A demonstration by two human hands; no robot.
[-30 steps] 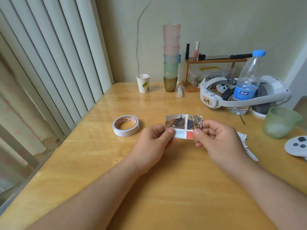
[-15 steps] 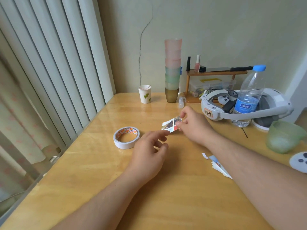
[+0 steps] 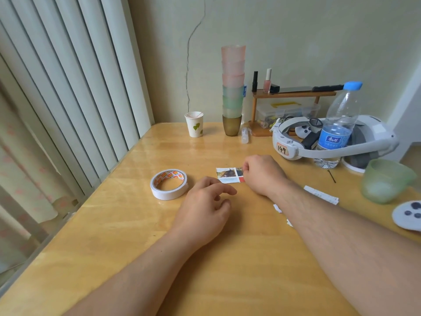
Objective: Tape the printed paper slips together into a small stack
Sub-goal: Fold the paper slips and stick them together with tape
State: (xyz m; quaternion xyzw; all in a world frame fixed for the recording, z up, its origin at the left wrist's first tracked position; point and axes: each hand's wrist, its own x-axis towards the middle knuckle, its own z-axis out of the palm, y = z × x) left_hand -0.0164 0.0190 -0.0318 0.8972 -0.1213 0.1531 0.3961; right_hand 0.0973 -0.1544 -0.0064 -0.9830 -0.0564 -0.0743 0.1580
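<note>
Printed paper slip lies flat on the desk, mid-desk, picture side up: brown and green photo patches, a red block at its lower right corner, white margin along the bottom. Its right edge is covered by the right hand.

Right hand: knuckles up, fingers curled down onto the right end of the slip. Fingertips are hidden under the hand, so a pinch versus a plain press cannot be told for certain; the curl reads as a grip on the slip's edge.

Left hand: just near of the slip, palm down, fingers loosely bent and spread, holding nothing. Index fingertip is close to the slip's lower left corner; contact cannot be confirmed.

Tape roll: white, orange-printed core, lying flat on the desk just left of the left hand, apart from both hands.

More paper slips: white pieces on the desk beside and partly under the right forearm, near the right edge; print not legible.

Far side of desk, left to right: paper cup with a green leaf mark; stack of tumblers, pink over green over a brown base; small wooden shelf carrying cosmetics bottles, clear plastic box beneath it; white headset labelled "149"; water bottle with blue cap, standing in front of the headset. Green frosted cup at the right edge, a white controller just near of it.

Vertical blinds along the left.
</note>
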